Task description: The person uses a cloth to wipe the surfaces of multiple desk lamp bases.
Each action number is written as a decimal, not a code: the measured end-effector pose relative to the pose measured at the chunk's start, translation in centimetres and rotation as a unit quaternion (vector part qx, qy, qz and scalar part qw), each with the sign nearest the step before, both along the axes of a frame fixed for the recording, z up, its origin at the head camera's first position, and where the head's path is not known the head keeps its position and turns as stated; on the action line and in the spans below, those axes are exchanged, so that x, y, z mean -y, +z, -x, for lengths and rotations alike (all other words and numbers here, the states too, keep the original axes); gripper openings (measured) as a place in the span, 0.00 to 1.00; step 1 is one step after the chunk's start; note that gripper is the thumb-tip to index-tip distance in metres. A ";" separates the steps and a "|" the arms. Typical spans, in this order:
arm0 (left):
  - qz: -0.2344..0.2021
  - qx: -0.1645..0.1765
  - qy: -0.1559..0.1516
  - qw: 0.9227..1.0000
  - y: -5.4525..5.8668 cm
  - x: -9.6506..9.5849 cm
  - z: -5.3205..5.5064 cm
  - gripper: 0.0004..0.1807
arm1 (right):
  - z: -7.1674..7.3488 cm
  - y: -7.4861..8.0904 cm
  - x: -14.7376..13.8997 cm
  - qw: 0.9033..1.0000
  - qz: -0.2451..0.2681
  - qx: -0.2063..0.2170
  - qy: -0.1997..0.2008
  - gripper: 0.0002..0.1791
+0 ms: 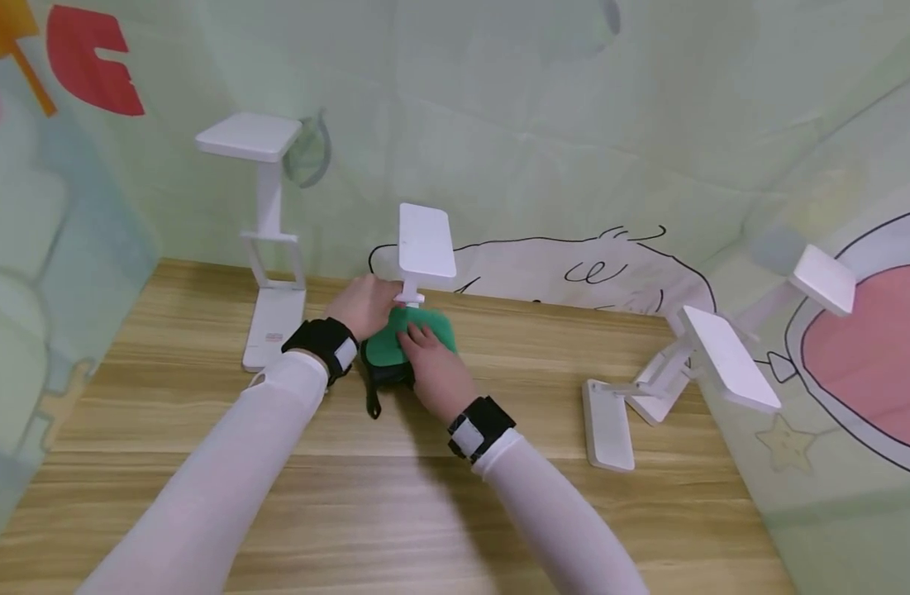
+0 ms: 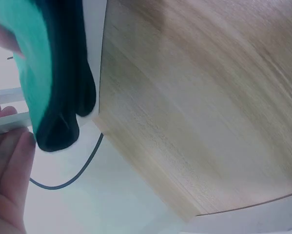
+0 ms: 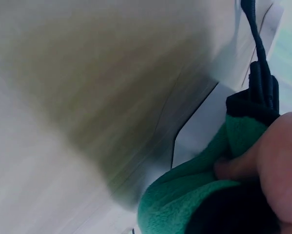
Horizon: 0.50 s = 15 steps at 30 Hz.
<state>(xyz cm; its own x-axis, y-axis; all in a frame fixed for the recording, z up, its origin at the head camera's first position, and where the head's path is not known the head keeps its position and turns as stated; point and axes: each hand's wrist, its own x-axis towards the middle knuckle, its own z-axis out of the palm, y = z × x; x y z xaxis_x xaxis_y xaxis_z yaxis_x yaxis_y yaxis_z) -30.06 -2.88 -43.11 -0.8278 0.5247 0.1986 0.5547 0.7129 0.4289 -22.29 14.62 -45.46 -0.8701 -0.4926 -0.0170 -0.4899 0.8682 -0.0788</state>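
Observation:
In the head view, a white folding desk lamp (image 1: 425,240) stands at the back of the table. My left hand (image 1: 365,306) is at its slim arm; in the left wrist view the fingers (image 2: 14,161) curl round a white bar of the lamp. Over the lamp's base lies a green cleaning cloth (image 1: 383,351) with black edging and a black hanging loop. My right hand (image 1: 440,376) holds this cloth, its fingers spread on top. From the right wrist view, the thumb (image 3: 241,165) presses into a fold of the cloth. Most of the base (image 3: 199,126) is hidden beneath.
Another white lamp (image 1: 272,322) stands unfolded to the left. Two more white lamps, one in front (image 1: 611,426) and one behind (image 1: 659,388), stand close together at the right. A printed curtain (image 1: 499,124) hangs behind the wooden table (image 1: 335,512).

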 end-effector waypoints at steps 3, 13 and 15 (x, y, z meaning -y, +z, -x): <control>-0.002 0.000 0.004 1.000 -0.1 0.2 0.0 0.05 | -1.2 0.3 0.5 0.999 -0.034 -0.004 0.004 0.32; -0.006 -0.002 0.010 1.000 -0.1 0.0 0.0 0.05 | -3.1 -0.4 2.6 0.994 -0.083 -0.047 0.051 0.29; -0.004 0.001 0.010 1.000 -0.2 -0.1 0.0 0.06 | -2.8 -0.7 2.8 0.993 -0.081 -0.060 0.063 0.29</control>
